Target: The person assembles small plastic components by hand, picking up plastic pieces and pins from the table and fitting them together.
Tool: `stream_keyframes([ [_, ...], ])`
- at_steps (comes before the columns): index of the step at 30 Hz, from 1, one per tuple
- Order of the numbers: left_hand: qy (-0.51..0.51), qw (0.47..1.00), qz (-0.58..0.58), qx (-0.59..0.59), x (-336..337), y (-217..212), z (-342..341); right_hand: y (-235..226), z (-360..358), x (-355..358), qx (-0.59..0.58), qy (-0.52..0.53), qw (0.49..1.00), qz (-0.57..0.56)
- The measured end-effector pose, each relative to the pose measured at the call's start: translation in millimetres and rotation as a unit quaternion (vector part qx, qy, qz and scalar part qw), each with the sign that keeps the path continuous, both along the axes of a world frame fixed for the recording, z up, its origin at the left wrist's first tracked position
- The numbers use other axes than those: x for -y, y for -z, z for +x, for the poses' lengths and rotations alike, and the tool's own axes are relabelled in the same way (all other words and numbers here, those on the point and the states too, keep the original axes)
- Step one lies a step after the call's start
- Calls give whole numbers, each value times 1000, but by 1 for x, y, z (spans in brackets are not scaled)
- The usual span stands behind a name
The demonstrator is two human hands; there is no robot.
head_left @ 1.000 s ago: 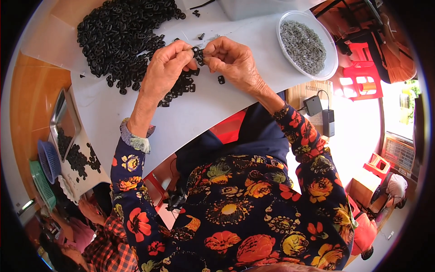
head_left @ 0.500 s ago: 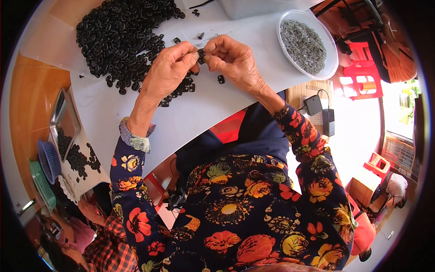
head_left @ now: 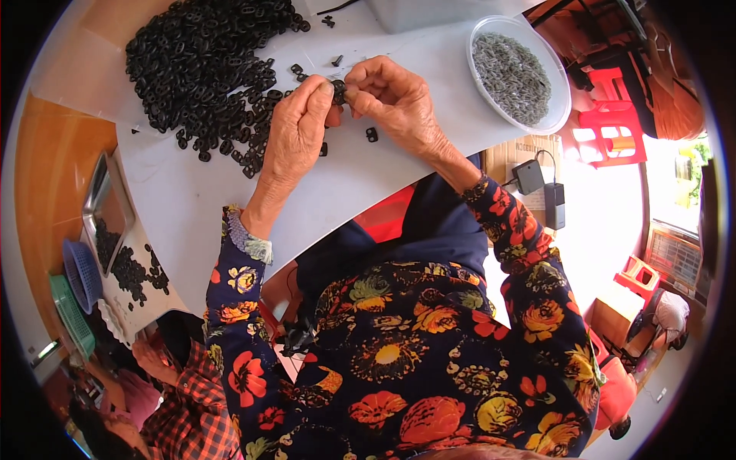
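Observation:
Both my hands meet over the white table and pinch one small black plastic ring part between their fingertips. My left hand grips it from the left, my right hand from the right. A big heap of the same black ring parts lies just beyond my left hand. One loose black part rests on the table under my right hand. Whether my right fingers also hold a small metal piece is too small to tell.
A white bowl of small grey metal pieces stands at the right of the table. At the left are a metal tray with black parts, a blue basket and a green basket. Another person in a checked shirt sits lower left.
My hands have stayed together on the same black part, with only slight shifts of the fingers. The heap and bowl have not moved.

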State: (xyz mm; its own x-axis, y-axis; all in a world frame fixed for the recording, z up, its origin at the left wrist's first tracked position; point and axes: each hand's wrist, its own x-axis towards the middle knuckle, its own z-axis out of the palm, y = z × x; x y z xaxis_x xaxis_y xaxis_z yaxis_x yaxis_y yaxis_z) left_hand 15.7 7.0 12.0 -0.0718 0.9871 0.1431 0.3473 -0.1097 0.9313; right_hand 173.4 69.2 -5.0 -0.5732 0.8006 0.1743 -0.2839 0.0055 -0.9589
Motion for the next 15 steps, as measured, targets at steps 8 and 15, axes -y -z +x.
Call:
stream_keyframes([
  [8,-12,1000,11,-6,2,2,3,1,-1,1,-8,7,1000,1],
  [15,-30,999,24,17,4,8,3,-6,-1,6,45,-8,999,6],
])
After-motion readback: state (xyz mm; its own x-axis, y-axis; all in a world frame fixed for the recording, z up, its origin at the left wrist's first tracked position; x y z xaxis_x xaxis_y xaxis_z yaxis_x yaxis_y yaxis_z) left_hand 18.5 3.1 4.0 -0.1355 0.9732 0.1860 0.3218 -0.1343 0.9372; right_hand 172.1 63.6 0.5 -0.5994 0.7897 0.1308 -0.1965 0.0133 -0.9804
